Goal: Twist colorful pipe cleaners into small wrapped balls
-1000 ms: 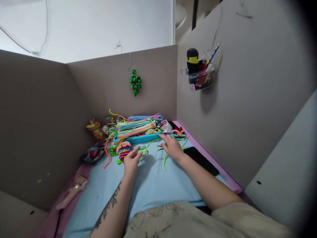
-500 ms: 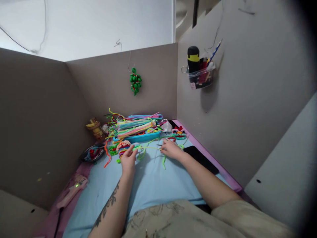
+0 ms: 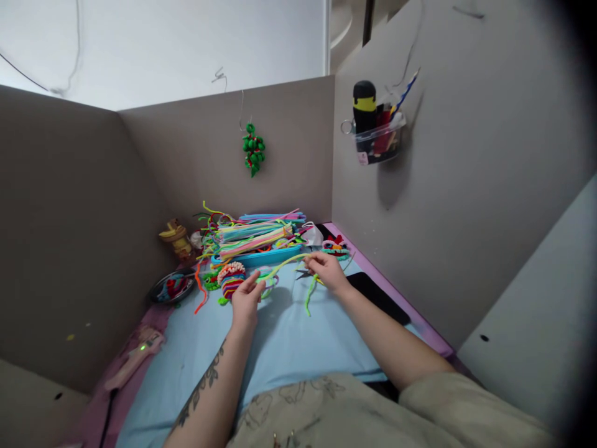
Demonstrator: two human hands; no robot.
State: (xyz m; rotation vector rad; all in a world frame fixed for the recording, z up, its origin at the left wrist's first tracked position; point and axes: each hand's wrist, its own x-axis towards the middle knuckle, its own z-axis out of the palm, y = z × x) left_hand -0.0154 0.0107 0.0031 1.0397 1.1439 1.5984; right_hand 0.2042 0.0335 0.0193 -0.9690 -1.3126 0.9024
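A yellow-green pipe cleaner (image 3: 288, 262) stretches between my hands in a rising curve. My left hand (image 3: 247, 297) pinches its lower end, close to a striped, ruffle-topped pipe-cleaner piece (image 3: 232, 281) on the cloth. Its other end is between the fingers of my right hand (image 3: 326, 271), which is a little farther back. Dark scissor-like blades (image 3: 303, 274) show beside the right fingers; the rest is hidden. A brighter green pipe cleaner (image 3: 309, 298) trails below that hand. Pale green and lilac loops (image 3: 269, 283) lie just beyond the left fingertips.
Behind my hands, bundled pipe cleaners (image 3: 256, 239) fill a blue tray (image 3: 265, 257). A dark bowl (image 3: 161, 292) sits left, a black flat object (image 3: 380, 298) right. A pink device (image 3: 135, 358) lies front left. Grey panels (image 3: 289, 149) enclose the table; a clear bin (image 3: 380, 146) hangs right.
The pipe cleaner was nearly straight and level; now it arcs upward to the right. My right hand has shifted slightly up and right, and the blades beside it show more fully.
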